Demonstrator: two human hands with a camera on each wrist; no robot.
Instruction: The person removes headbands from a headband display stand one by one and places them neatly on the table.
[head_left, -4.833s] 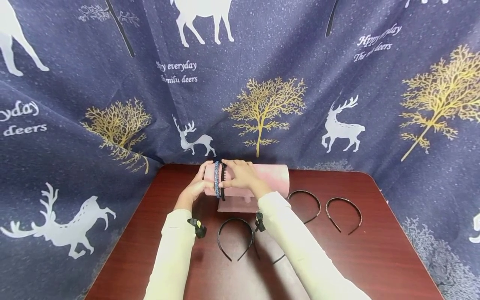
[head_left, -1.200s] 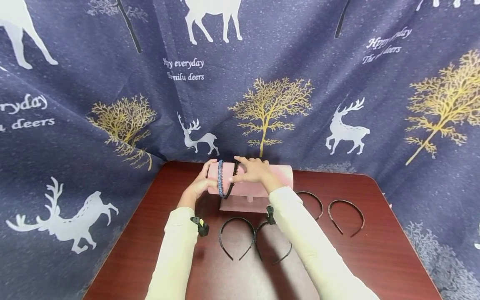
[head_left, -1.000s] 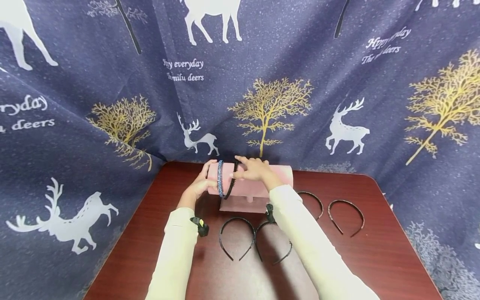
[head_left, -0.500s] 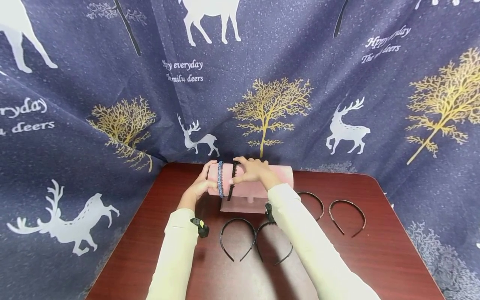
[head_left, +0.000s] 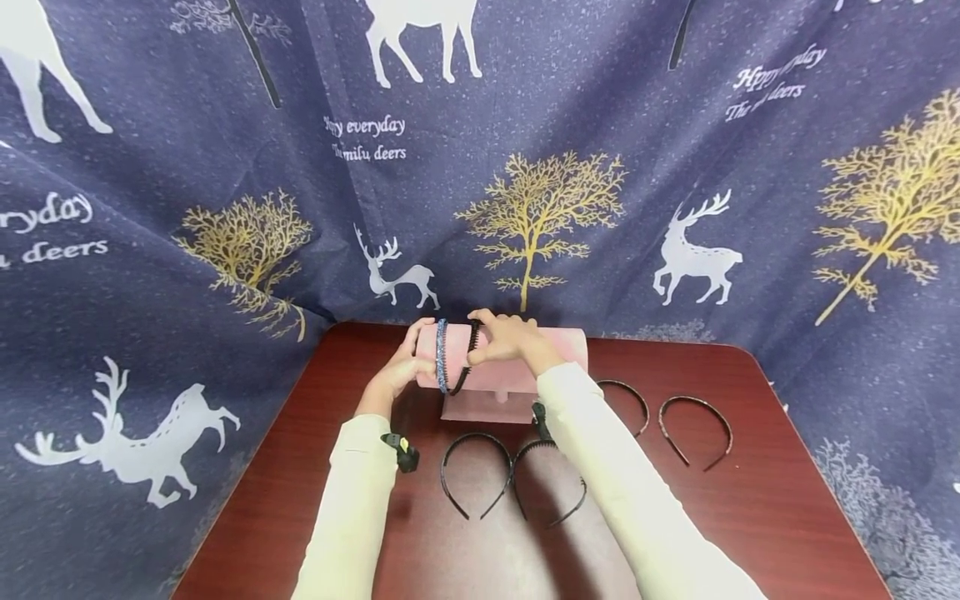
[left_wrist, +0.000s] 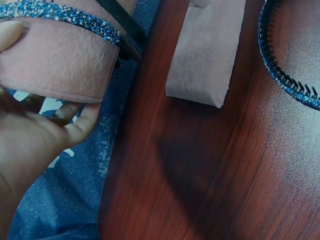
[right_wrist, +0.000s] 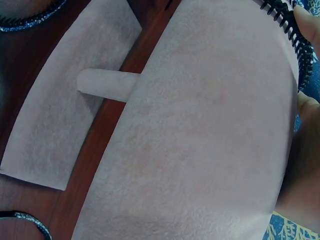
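A pink padded roll (head_left: 555,354) lies sideways on its stand, whose flat base (head_left: 487,408) rests on the table. Around the roll's left part sits a blue glittery headband (head_left: 441,358). The left hand (head_left: 393,371) grips the roll's left end, thumb in front beside that band, as the left wrist view also shows (left_wrist: 35,130). Just to the right, the right hand (head_left: 510,342) pinches a black toothed headband (head_left: 472,342) round the roll; its lower end slants left toward the blue one. In the right wrist view the black band's teeth (right_wrist: 287,22) face the pink surface.
On the red-brown table (head_left: 285,500) lie several more headbands: one at front centre (head_left: 444,479), one touching it (head_left: 517,492), one partly behind the right sleeve (head_left: 645,408), one farther right (head_left: 727,425). A patterned cloth (head_left: 480,208) hangs behind.
Since the earliest frame, the right hand and black headband have moved right along the roll, away from the blue headband. Lately the black band's tilt has shifted slightly. The left hand keeps its grip.
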